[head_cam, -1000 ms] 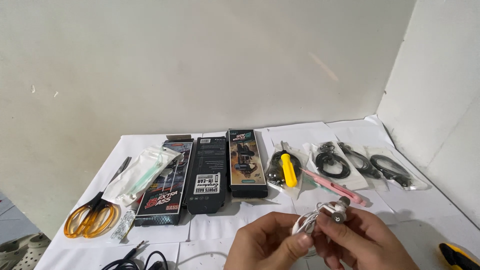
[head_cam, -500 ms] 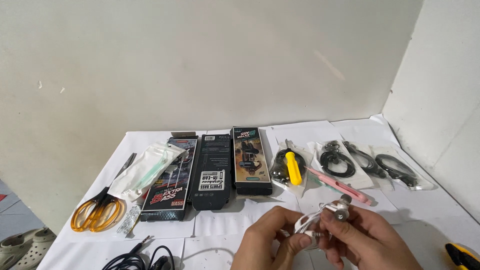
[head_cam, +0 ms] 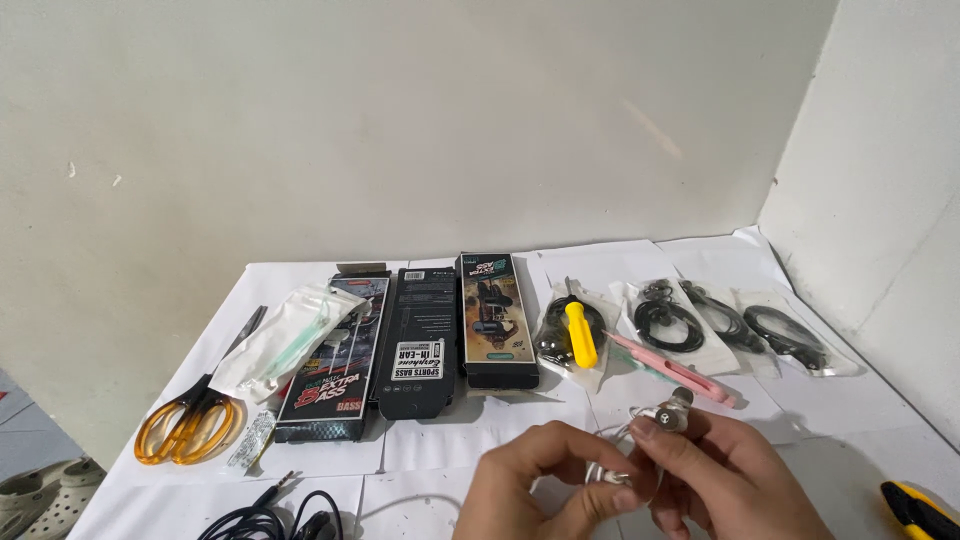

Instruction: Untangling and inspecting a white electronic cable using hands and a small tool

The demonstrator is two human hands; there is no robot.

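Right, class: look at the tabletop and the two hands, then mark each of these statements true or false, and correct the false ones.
1. Both hands hold a white earphone. True.
2. The scissors have blue handles. False: the handles are orange.
3. Three boxes lie side by side on the white sheets. True.
4. The yellow screwdriver lies left of the boxes. False: it lies to their right, on a clear bag.
5. The pink tool stands upright. False: it lies flat on the table.
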